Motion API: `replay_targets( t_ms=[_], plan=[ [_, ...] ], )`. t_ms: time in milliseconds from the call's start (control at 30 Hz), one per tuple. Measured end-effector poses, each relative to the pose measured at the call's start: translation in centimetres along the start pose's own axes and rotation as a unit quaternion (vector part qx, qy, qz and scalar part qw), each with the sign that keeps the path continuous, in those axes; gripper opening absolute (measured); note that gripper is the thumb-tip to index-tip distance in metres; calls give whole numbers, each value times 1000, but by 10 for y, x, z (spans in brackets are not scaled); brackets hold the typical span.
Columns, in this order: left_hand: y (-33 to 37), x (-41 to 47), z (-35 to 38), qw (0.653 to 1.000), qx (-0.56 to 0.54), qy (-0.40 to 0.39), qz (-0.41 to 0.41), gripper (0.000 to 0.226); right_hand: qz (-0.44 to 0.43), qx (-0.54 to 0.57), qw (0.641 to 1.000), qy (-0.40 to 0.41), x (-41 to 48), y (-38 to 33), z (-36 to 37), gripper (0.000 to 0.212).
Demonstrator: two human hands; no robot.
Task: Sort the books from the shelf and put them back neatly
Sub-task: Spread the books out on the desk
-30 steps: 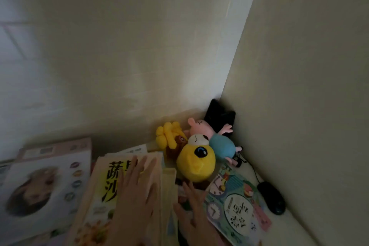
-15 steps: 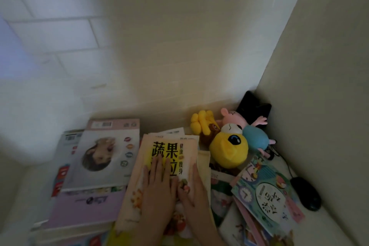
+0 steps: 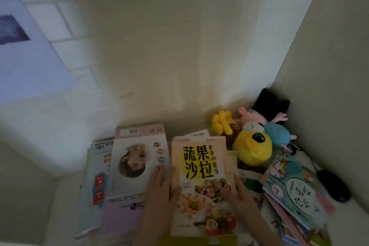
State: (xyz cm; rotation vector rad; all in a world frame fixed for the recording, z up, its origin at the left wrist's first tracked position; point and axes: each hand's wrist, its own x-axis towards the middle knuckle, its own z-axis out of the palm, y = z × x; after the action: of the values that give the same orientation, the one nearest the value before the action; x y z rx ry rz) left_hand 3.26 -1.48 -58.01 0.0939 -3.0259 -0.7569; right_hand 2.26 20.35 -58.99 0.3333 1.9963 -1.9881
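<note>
A salad cookbook (image 3: 199,173) with a yellow circle and black Chinese title lies flat on top of a pile in the middle. My left hand (image 3: 162,184) rests flat along its left edge, fingers spread, partly over the neighbouring white book with a face (image 3: 135,162). My right hand (image 3: 235,190) presses on the cookbook's right edge, thumb on the cover. Under the face book lie a lilac book (image 3: 119,215) and a pale book with red labels (image 3: 97,175). A teal clock-pattern book (image 3: 293,187) lies tilted on another pile at the right.
Plush toys sit in the back right corner: a yellow duck (image 3: 252,147), a pink pig in blue (image 3: 265,124) and a small yellow toy (image 3: 221,122). A black mouse (image 3: 333,185) with its cable lies by the right wall. Walls close in behind and right.
My hands slid apart from the middle of the cookbook cover to its left and right edges. The view swung left, showing more of the left stack.
</note>
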Motion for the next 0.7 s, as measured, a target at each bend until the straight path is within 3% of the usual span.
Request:
replay_targets(
  t_ms=[67,133,200,233,300,333,533,700],
  plan=[
    [-14,-3,8,999,12,-1,51,88,1,6,1000,29,0,4,-2,56],
    [-20,-1,10,998,17,-7,63,98,-3,14,999,46,-5,0,-3,80],
    [-24,7,4,997,11,-21,76,94,-15,0,997,82,-13,-1,-5,105],
    [-27,13,-4,995,27,-42,85,83,-20,-11,995,95,-16,1,-7,102],
    [-31,16,-21,988,41,-131,65,55,-29,-13,994,107,-24,4,-11,76],
    [-39,15,-21,988,62,-130,61,51,-26,-18,993,117,-26,7,-12,68],
    [-56,14,-13,988,101,-14,120,47,-40,-66,989,128,-21,1,-12,47],
    [-50,11,-15,993,49,25,103,53,-51,-89,987,126,-25,-14,-7,58]
  ],
)
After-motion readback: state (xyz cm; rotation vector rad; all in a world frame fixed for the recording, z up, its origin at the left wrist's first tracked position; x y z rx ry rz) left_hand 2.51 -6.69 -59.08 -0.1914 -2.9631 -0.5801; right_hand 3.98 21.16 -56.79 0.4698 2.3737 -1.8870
